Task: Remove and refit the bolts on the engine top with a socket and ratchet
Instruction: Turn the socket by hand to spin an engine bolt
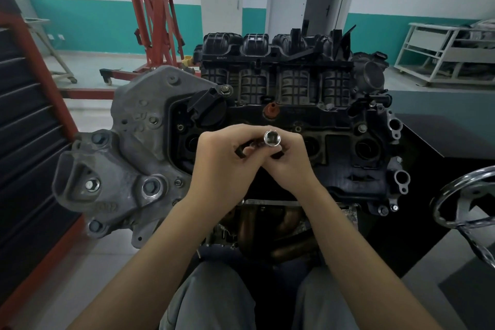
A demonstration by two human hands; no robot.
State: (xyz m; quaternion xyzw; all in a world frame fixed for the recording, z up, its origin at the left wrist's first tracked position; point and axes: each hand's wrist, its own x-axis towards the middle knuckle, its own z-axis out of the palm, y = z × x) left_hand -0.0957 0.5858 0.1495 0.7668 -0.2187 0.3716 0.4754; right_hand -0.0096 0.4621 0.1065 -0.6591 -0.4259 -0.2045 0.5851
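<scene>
While I hold both hands together just above the engine top (348, 169), my left hand (222, 161) and right hand (290, 161) pinch the ratchet (242, 151), its socket (272, 138) mouth facing up at me. Beyond my grip, nearer my right hand, sits a bolt (362, 128).

both hands, left hand (227, 158) and right hand (288, 161), grip a ratchet (257, 146); its socket (272, 138) opens toward the camera, above the engine (294, 104)

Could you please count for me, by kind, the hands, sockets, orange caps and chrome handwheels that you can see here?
Hands: 2 (left hand, right hand)
Socket: 1
Orange cap: 1
Handwheel: 1
Total: 5
</scene>
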